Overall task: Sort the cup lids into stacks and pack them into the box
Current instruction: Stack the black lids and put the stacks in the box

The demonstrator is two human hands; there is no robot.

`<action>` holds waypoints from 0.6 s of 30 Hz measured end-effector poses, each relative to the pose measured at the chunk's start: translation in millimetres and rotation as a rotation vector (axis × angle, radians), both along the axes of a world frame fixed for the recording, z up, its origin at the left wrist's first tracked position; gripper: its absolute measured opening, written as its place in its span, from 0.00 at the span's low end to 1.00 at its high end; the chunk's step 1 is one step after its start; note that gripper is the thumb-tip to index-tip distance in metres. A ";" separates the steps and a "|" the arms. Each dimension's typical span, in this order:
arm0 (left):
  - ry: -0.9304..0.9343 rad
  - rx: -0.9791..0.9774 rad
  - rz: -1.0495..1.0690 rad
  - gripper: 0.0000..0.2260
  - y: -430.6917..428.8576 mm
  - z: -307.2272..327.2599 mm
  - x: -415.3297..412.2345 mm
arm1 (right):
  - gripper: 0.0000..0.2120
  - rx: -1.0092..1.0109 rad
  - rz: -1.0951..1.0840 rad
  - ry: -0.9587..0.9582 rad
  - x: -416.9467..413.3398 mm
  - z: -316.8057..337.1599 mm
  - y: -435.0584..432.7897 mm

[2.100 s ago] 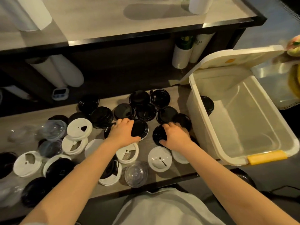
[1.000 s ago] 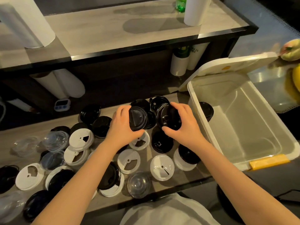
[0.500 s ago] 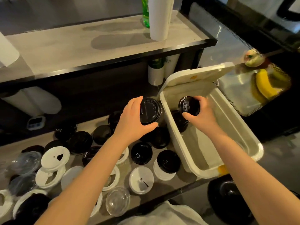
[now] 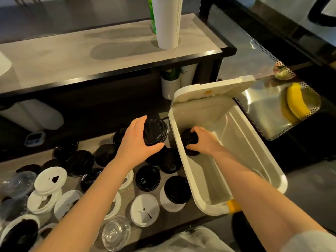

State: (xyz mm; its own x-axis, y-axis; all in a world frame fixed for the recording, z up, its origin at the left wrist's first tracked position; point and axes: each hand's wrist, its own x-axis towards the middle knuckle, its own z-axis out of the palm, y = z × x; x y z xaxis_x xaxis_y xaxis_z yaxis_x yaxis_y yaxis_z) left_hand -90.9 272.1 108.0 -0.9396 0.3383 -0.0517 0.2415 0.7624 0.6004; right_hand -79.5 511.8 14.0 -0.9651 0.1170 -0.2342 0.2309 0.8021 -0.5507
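A white plastic box [image 4: 209,206] with its hinged lid [image 4: 214,88] open stands at the right of the low shelf. Inside the box my right hand [image 4: 201,140] presses a black lid onto a short black lid stack [image 4: 189,138] against the box's left wall. Over the shelf, just left of the box rim, my left hand [image 4: 138,142] holds another black lid [image 4: 156,131] tilted. Several black, white and clear lids lie spread over the shelf, among them a white lid [image 4: 144,210] and a clear lid [image 4: 116,232].
A raised counter [image 4: 91,53] runs behind the shelf with a tall white cup stack [image 4: 168,22] on it. More cup stacks [image 4: 171,82] stand under the counter. A small timer [image 4: 34,138] sits at the back left. Bananas [image 4: 296,102] lie in a metal tray at right.
Both hands lifted black lids off the shelf and carried them right. My right hand has gone down into the box onto the stack; my left hand hovers beside the box.
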 end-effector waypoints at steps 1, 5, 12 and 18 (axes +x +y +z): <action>0.001 0.003 0.002 0.43 1.5 -0.2 0.8 | 0.29 0.003 -0.001 0.002 0.0 -1.2 0.5; 0.005 0.022 0.007 0.43 7.2 1.1 4.5 | 0.28 0.024 0.006 0.005 -0.7 -3.3 2.2; 0.038 0.077 -0.017 0.42 20.7 10.6 9.2 | 0.22 -0.024 -0.041 0.081 -5.0 22.0 -0.3; 0.052 0.149 -0.095 0.47 43.8 19.3 13.9 | 0.05 -0.543 -0.185 0.257 9.1 98.6 -14.0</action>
